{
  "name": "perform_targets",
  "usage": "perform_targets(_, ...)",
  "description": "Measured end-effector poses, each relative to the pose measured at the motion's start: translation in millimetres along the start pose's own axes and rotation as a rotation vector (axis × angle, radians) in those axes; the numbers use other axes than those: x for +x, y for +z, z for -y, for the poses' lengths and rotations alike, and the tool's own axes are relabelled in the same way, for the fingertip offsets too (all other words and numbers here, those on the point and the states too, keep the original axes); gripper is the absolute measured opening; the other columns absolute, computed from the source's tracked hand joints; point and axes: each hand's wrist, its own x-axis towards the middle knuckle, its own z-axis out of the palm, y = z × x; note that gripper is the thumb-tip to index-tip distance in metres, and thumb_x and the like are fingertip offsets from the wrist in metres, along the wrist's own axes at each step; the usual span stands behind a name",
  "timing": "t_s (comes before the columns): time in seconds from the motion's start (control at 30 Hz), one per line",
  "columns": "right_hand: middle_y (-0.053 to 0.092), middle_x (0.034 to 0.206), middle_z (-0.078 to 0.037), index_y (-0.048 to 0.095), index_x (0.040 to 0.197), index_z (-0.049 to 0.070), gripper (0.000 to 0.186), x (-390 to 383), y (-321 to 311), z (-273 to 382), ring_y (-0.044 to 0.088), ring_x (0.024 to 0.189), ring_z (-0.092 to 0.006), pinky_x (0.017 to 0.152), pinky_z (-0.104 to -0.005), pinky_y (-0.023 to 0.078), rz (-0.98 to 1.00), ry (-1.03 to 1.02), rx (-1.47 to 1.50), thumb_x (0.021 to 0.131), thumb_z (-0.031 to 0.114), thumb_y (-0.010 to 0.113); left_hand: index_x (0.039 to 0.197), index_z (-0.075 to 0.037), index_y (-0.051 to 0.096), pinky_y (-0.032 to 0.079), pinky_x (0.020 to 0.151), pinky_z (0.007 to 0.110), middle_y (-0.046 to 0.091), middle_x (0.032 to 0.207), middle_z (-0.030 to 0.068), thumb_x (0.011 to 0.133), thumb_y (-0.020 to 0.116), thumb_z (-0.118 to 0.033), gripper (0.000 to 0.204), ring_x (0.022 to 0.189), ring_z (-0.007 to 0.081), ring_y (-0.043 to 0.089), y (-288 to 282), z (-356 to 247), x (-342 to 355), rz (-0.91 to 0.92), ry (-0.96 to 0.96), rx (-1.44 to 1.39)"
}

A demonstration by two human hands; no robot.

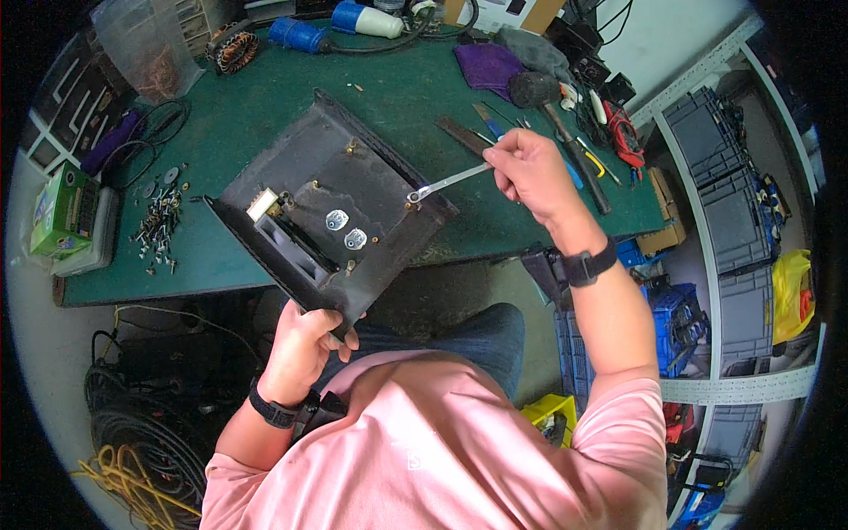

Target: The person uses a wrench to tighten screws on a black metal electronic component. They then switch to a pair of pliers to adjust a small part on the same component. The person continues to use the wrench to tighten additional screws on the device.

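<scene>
A black metal panel (265, 168) with bent-up edges lies tilted over the front of the green bench. My left hand (305, 349) grips its near corner, thumb on top. Between the thumb and fingers of my right hand (528, 172) is a wrench (452, 182), its ring end set around a small brass bolt (412, 206) near the panel's right edge. Other brass bolts (351, 148) stand up from the panel. Two round silver fittings (336, 220) sit near its middle, and a white block (262, 205) is beside a dark slot on its left.
Loose screws and washers (157, 216) are heaped on the bench's left. A hammer (552, 102), pliers (590, 159) and a red meter (624, 132) lie to the right. Blue plugs (299, 34) rest at the back. Shelving with grey crates (733, 212) stands at the right.
</scene>
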Motion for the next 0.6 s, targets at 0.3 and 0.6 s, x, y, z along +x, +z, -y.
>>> perform_targets(0.3, 0.055, 0.059, 0.000, 0.057, 0.081, 0.006, 0.012, 49.2, -2.8, 4.3, 0.046, 0.045, -0.0053, 0.041, -0.0194, 0.033, 0.270, -0.022, -0.163, 0.088, 0.015, 0.063, 0.093, 0.007, 0.057, 0.047, 0.042, 0.027, 0.062, 0.073, 0.0140, 0.071, 0.050, -0.012, 0.030, 0.053, 0.0197, 0.061, 1.5, -0.1, 2.7, -0.031, 0.003, 0.085)
perform_targets(0.6, 0.055, 0.062, -0.001, 0.060, 0.084, 0.002, 0.017, 125.4, 46.2, 53.4, 0.049, 0.052, -0.0085, 0.044, -0.0241, 0.037, 0.800, -0.143, -0.428, 0.084, 0.019, 0.066, 0.101, 0.007, 0.054, 0.047, 0.043, 0.026, 0.061, 0.084, 0.0132, 0.072, 0.048, -0.004, 0.032, 0.054, 0.0193, 0.060, 0.8, -4.5, -0.7, -0.012, -0.020, 0.012)
